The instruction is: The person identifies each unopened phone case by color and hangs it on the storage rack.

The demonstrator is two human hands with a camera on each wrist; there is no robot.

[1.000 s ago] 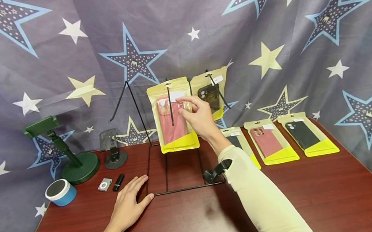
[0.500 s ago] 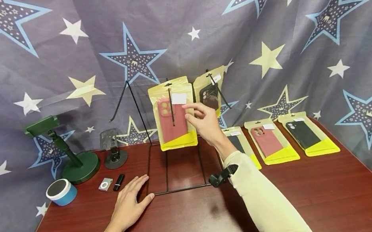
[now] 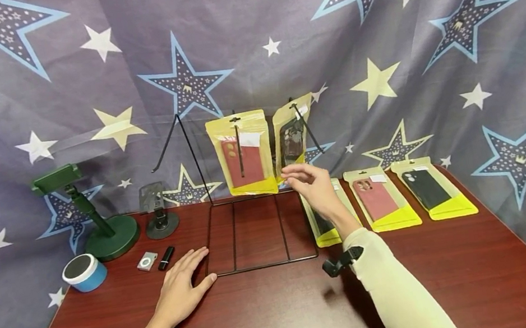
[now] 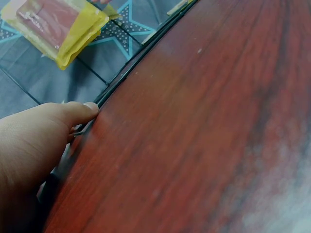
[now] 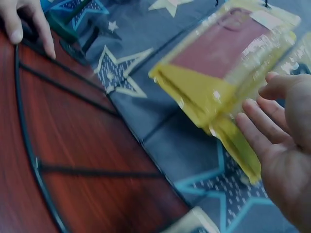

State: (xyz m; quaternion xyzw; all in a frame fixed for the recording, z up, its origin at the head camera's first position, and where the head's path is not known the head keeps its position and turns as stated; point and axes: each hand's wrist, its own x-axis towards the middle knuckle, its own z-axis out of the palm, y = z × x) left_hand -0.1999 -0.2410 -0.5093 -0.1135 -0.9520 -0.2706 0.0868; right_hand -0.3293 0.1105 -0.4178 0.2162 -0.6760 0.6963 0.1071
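Observation:
A black wire display rack (image 3: 263, 267) stands on the table. From its middle hook hangs a yellow-edged clear pouch with a pink phone case (image 3: 253, 166), tilted slightly. Another pouch with a black phone case (image 3: 290, 140) hangs on the right hook, turned at an angle. My right hand (image 3: 316, 189) is by the lower edges of these pouches, fingers loosely bent and holding nothing; in the right wrist view its fingertips (image 5: 250, 103) are close to the plastic. My left hand (image 3: 180, 291) rests at the rack's left front corner, its thumb (image 4: 80, 112) on the bar.
Several pouched phone cases lie on the right, including a pink one (image 3: 375, 198) and a dark one (image 3: 427, 189). On the left stand a green phone holder (image 3: 113, 237), a small dark stand (image 3: 162, 224), a blue round speaker (image 3: 85, 272), a silver clip player (image 3: 147, 260) and a black USB stick (image 3: 166, 258).
My right hand has let go of the pink case's pouch and moved down and right. The pouch now hangs freely and tilts; the black case's pouch has turned. My left hand stays put.

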